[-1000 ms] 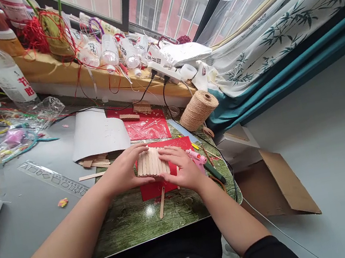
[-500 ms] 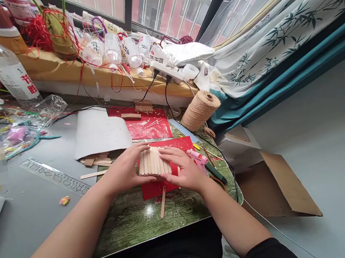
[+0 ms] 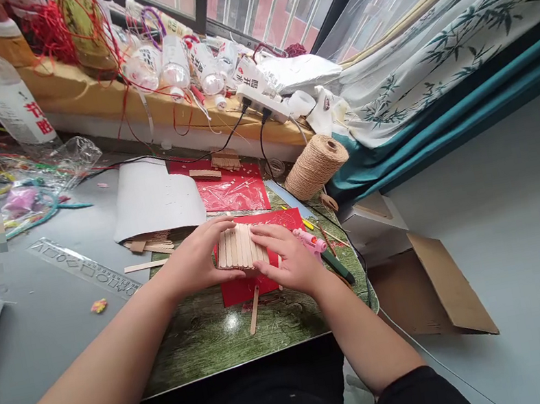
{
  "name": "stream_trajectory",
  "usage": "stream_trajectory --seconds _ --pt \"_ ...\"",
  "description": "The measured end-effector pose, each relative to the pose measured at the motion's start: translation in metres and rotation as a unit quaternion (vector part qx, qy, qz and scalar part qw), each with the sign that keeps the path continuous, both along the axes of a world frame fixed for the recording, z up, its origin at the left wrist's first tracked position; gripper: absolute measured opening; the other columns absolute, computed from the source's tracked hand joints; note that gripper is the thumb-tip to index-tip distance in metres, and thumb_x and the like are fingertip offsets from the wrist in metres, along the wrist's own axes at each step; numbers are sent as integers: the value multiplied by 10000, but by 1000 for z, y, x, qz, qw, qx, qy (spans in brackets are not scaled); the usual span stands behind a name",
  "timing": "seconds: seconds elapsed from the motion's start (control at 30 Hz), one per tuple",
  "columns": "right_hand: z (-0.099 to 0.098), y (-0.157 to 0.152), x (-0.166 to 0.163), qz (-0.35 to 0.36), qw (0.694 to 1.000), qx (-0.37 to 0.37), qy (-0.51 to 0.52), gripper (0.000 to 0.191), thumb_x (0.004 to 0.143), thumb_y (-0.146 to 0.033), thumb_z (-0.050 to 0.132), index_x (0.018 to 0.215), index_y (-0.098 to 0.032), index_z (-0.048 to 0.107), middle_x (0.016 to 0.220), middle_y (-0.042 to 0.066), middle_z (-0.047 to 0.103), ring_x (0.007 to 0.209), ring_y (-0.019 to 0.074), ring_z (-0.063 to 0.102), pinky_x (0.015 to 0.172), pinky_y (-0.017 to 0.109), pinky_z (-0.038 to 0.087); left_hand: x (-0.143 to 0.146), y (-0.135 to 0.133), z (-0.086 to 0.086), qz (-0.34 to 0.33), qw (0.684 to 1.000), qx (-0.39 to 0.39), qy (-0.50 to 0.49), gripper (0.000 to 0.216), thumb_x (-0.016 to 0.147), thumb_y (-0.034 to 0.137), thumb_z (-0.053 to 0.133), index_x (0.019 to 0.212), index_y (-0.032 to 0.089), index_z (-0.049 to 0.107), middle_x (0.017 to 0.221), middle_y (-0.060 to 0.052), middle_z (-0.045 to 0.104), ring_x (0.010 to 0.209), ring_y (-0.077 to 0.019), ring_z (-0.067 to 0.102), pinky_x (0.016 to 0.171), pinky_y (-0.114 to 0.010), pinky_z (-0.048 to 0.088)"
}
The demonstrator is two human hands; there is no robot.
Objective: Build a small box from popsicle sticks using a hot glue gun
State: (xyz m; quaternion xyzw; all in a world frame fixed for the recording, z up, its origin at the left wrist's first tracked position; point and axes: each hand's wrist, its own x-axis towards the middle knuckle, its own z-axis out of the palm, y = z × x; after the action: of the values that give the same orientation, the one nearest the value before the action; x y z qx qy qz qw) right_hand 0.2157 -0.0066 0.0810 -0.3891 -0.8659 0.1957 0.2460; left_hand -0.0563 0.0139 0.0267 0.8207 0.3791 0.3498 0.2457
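Left hand (image 3: 200, 257) and right hand (image 3: 287, 258), each grip closed on opposite sides of a craft-stick block (image 3: 239, 246), hold it over red paper (image 3: 234, 296) on the counter (image 3: 207, 349), contact beneath hard to judge.

pale wooden stick panel (image 3: 237, 246), bare and matt, pretty smooth looking, green tabletop (image 3: 205, 342) with a wood-look print and one glossy glare spot, clear plastic ruler (image 3: 84, 268), super rough fibrous twine spool (image 3: 315, 167), plain matt cardboard box (image 3: 452, 283), soft-looking cloth curtain (image 3: 460, 36)
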Motion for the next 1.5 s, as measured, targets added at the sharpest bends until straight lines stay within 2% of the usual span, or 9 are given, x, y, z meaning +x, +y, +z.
stream_trajectory --seconds 0.17,0.4,0.83,1.03,1.2,1.37,1.5 --pt "-5 1 0 -5 1000 -9 26 472 1006 -341 700 1474 -285 677 1543 122 628 1447 305 561 1232 567 452 0 0 -1 1 1000 11 3 922 778 642 869 1526 258 492 1585 -161 556 1495 -369 516 1247 -572 450" --pt "-6 -2 -4 -41 997 -39 43 477 959 -298 765 1433 -291 712 1532 107 643 1447 297 564 1243 562 440 0 1 -1 -1 1000 12 -6 935 768 631 881 1534 260 494 1575 -157 565 1489 -367 523 1247 -576 448" --pt "8 4 -5 -19 999 -26 -9 459 961 -306 776 1417 -285 724 1508 98 660 1428 294 574 1239 548 451 0 1 -2 6 1000 14 1 956 763 639 880 1549 263 486 1577 -161 564 1484 -378 530 1242 -586 453" --pt "-4 1 -5 -27 999 -29 11 473 1000 -327 726 1471 -325 682 1557 87 618 1457 291 546 1246 563 438 0 1 -1 8 1000 10 1 975 760 648 879 1558 262 473 1568 -165 569 1467 -381 542 1226 -588 467" --pt "-16 -3 -6 -44 996 -10 76 410 970 -328 766 1380 -334 747 1486 76 682 1439 289 578 1241 559 451 -1 2 -2 -5 1000 13 8 950 782 639 868 1560 279 457 1590 -165 542 1477 -370 536 1229 -582 466" --pt "-19 -3 -5 -38 997 -6 66 400 990 -319 733 1390 -323 743 1489 73 683 1468 284 552 1263 559 429 0 2 0 -13 1000 25 -3 877 777 625 879 1504 279 531 1571 -155 553 1498 -364 512 1239 -578 457" --pt "-18 -4 -8 -42 996 -10 83 389 1001 -310 718 1388 -298 744 1493 96 675 1464 276 557 1261 542 436 0 2 2 -9 1000 25 5 869 784 633 872 1490 259 531 1548 -168 558 1460 -359 546 1214 -566 484"
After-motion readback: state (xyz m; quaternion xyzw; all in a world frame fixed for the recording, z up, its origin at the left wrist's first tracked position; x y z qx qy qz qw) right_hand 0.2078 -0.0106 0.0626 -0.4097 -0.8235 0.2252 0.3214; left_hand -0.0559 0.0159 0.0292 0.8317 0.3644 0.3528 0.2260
